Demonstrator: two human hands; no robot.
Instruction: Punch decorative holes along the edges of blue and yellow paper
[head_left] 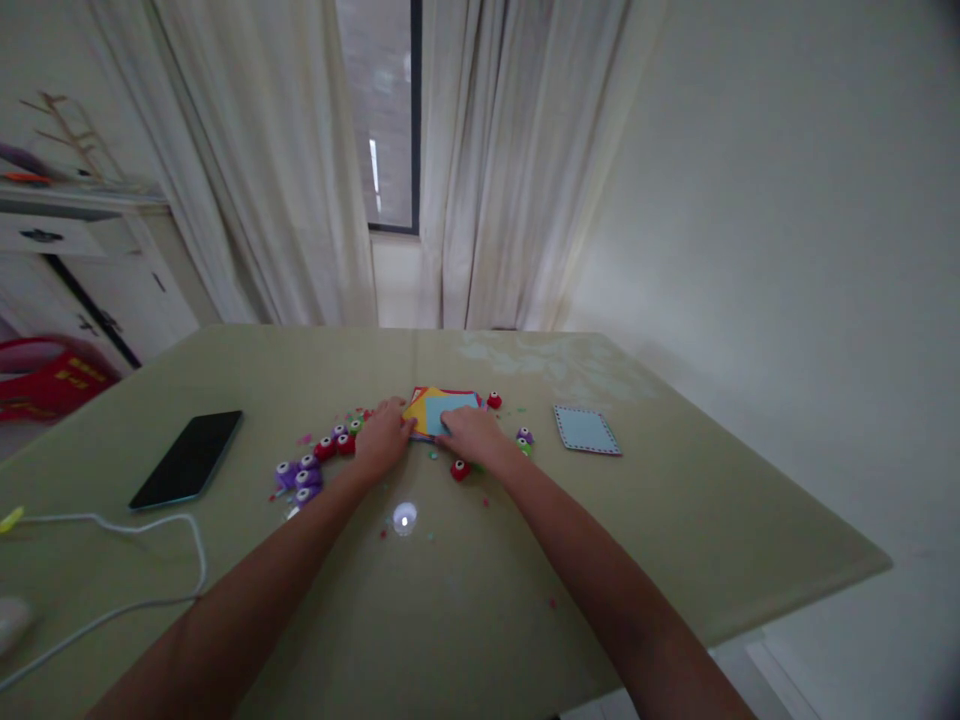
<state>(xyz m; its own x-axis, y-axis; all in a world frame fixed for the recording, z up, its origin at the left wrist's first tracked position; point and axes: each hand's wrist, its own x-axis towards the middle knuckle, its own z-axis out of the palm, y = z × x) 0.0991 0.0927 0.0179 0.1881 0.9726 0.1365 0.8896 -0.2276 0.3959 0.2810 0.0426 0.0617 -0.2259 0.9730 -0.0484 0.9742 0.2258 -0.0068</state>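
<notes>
On the table (pixel 465 620), stacked coloured papers (pixel 424 400) lie between my hands: left hand (pixel 383 438) at their left edge, right hand (pixel 475 436) over the blue top sheet (pixel 456 404). Grip: cannot tell for either.

Your pale green desk (pixel 465 620), loaded mostly around its middle.
You have a stack of coloured paper (pixel 454 402) about midway between the left and right edges, with a cluster of eyed toys (pixel 307 478) on its left-edge side. A blue card (pixel 587 430) with a dashed border lies toward the right edge, a black tablet (pixel 187 460) near the left edge, and a white cable (pixel 150 522) closer to you.
</notes>
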